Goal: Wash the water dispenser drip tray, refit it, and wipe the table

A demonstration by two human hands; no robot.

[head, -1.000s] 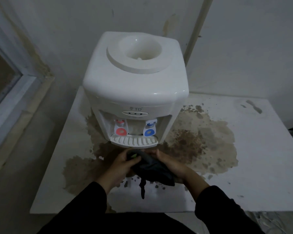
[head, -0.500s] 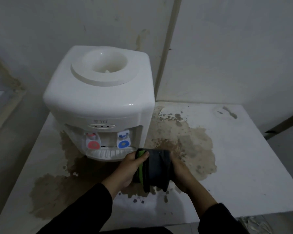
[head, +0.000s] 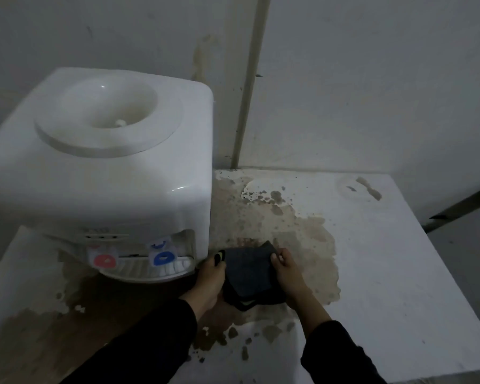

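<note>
While both hands, left hand (head: 209,278) and right hand (head: 288,270), grip a dark folded cloth (head: 250,275) over the stained white bench (head: 399,273), the white slotted drip tray (head: 150,271) sits in the white plastic dispenser (head: 100,167).

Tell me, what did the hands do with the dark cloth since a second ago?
Both hands, left and right, carried the dark cloth rightward from the drip tray and folded it flatter. They hold it as before; the tray stays fitted and the table stained.

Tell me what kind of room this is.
Probably a bare utility or pantry corner: a tabletop water dispenser stands on a badly stained white table against plain, marked walls. Nothing else shows which building.
</note>
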